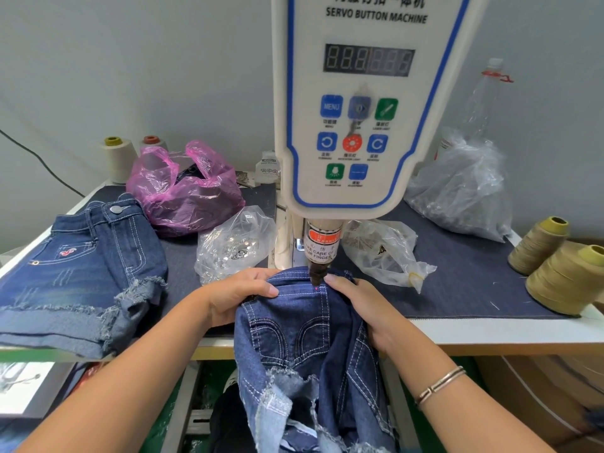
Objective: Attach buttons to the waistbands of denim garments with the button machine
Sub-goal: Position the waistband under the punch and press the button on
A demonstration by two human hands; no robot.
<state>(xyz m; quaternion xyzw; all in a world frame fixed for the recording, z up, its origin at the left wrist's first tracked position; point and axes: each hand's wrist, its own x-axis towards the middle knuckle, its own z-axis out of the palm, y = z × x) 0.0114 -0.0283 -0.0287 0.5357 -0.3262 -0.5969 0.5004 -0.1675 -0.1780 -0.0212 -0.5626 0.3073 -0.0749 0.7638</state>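
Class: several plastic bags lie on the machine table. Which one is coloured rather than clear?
The pink plastic bag at the back left, behind the finished denim shorts. The other bags, holding small metal parts, are all clear.

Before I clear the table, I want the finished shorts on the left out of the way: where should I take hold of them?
Judging by how they lie, grip the finished shorts at the waistband beside the metal button, coming from the left table edge. That band looks like the thickest, firmest part and lies flat at the far end, while the frayed cuffs near you are soft and overhang the edge.
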